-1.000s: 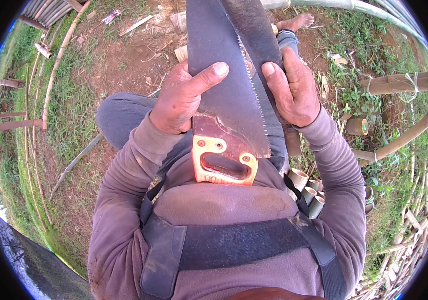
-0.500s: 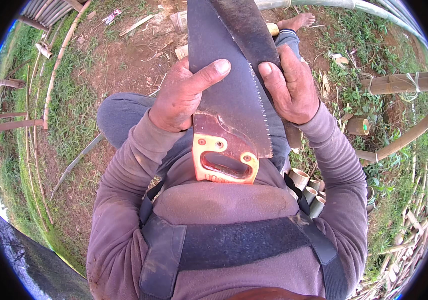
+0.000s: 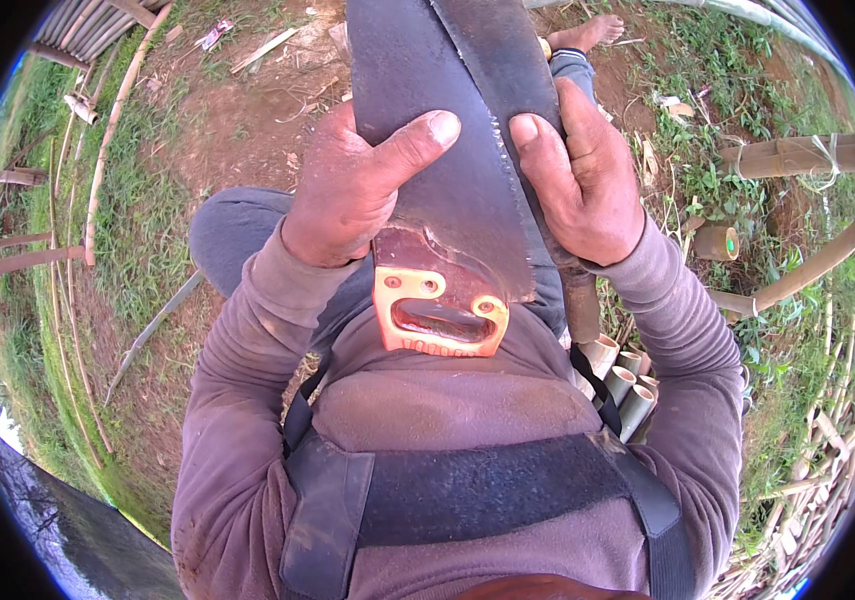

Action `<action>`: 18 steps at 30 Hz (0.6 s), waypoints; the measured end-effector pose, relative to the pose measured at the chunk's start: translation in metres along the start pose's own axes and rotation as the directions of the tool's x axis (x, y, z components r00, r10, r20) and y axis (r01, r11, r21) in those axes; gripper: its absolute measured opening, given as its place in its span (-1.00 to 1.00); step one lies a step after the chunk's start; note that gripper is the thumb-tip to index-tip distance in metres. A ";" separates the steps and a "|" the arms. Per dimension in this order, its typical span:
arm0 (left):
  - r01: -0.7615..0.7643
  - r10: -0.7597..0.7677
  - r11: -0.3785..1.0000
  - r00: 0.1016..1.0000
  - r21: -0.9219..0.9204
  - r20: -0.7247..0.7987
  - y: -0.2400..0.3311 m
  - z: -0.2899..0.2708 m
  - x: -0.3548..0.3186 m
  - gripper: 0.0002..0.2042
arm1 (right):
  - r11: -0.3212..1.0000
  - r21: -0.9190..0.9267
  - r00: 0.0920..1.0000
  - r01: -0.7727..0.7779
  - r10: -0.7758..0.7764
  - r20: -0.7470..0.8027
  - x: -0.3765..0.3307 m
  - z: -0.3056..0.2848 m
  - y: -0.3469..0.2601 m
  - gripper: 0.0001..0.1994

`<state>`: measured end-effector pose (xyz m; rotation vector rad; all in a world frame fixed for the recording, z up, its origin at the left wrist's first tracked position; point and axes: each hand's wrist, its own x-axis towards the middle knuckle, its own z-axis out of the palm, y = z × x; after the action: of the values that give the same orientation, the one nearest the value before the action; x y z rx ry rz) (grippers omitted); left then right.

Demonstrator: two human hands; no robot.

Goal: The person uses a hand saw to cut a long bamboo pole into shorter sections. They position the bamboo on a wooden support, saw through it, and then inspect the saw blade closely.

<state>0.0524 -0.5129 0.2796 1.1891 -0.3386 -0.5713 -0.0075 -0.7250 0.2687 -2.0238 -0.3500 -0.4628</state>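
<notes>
A hand saw (image 3: 448,190) with a dark blade and an orange-and-cream handle lies over my lap, handle toward my belly and teeth facing right. My left hand (image 3: 348,190) is closed around the left edge of its blade, thumb flat on top. In my right hand (image 3: 593,190) is a machete (image 3: 508,65) with a broad dark blade, its brown handle end showing below the wrist. Thumb and fingers pinch the machete's blade. Its edge meets the row of saw teeth, partly behind the saw at the upper part. Both far tips run out of the view.
Cut bamboo tubes (image 3: 628,390) stand by my right side. A tied bamboo pole (image 3: 798,157) and a short bamboo piece (image 3: 716,242) are at the right. Another person's bare foot (image 3: 598,32) rests on the ground ahead. Split bamboo (image 3: 788,540) is heaped at lower right.
Saw and machete have shifted slightly left and nearer me at the far end, and the machete's handle shows more below my right hand. Both hands keep their holds.
</notes>
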 end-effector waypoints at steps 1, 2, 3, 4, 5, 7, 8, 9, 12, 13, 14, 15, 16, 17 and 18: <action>-0.010 0.010 1.000 1.000 0.002 0.001 0.000 0.000 0.000 -0.69 | 1.000 -0.013 1.000 -0.013 0.013 0.003 0.000 0.000 0.000 -0.81; -0.021 0.021 1.000 1.000 0.004 0.002 -0.001 0.001 0.001 -0.69 | 1.000 0.011 1.000 -0.006 0.006 -0.028 0.000 0.002 -0.001 -0.81; -0.033 0.033 0.999 0.999 0.006 0.000 -0.002 0.002 0.001 -0.69 | 0.999 0.035 0.998 0.003 -0.001 -0.058 0.000 0.004 -0.003 -0.81; -0.021 0.021 1.000 1.000 0.016 0.002 -0.001 0.003 0.002 -0.68 | 0.998 0.058 0.996 0.013 -0.008 -0.087 0.001 0.006 -0.004 -0.80; -0.010 0.009 1.000 1.000 0.026 0.004 0.000 0.004 0.003 -0.66 | 0.996 0.086 0.997 -0.008 0.015 -0.082 0.000 0.005 -0.003 -0.80; 0.004 -0.003 1.000 1.000 -0.025 0.001 0.002 0.007 0.003 -0.64 | 0.995 0.096 0.997 -0.034 0.041 -0.069 -0.002 0.002 0.000 -0.80; 0.005 -0.005 0.996 1.000 -0.086 -0.002 0.002 0.007 0.003 -0.65 | 0.996 0.082 0.997 -0.041 0.046 -0.062 -0.004 0.001 0.001 -0.79; 0.002 -0.003 0.989 1.000 -0.145 -0.007 0.003 0.008 0.004 -0.65 | 0.999 0.025 0.998 -0.026 0.027 -0.054 -0.002 -0.001 0.003 -0.79; 0.037 -0.016 0.947 0.998 -0.319 0.067 -0.004 -0.013 0.014 -0.65 | 0.999 -0.035 0.999 0.017 -0.018 -0.046 -0.001 0.002 0.003 -0.80; 0.029 -0.017 0.951 0.999 -0.308 0.040 -0.006 -0.014 0.015 -0.66 | 0.998 -0.054 0.998 0.036 -0.038 -0.043 -0.001 0.003 0.005 -0.79; 0.022 -0.018 0.954 1.000 -0.298 0.013 -0.006 -0.014 0.016 -0.67 | 0.996 -0.072 0.997 0.056 -0.059 -0.040 0.000 0.003 0.007 -0.79; 0.017 -0.023 0.958 1.000 -0.287 -0.017 -0.007 -0.014 0.015 -0.68 | 0.998 -0.047 0.997 0.048 -0.050 -0.054 0.001 0.003 0.009 -0.79; 0.014 -0.020 0.961 1.000 -0.277 -0.020 -0.006 -0.014 0.014 -0.68 | 0.999 -0.023 0.997 0.040 -0.041 -0.068 0.003 0.003 0.011 -0.79; 0.011 -0.017 0.964 1.000 -0.267 -0.023 -0.005 -0.014 0.013 -0.69 | 0.999 -0.021 0.996 0.045 -0.047 -0.074 0.005 0.003 0.014 -0.78; 0.006 -0.013 0.966 1.000 -0.257 -0.024 -0.004 -0.014 0.013 -0.69 | 0.999 -0.020 0.996 0.050 -0.052 -0.079 0.007 0.003 0.016 -0.78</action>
<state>0.0693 -0.5106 0.2707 0.9472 -0.2295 -0.5889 0.0063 -0.7293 0.2585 -2.0116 -0.3502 -0.5787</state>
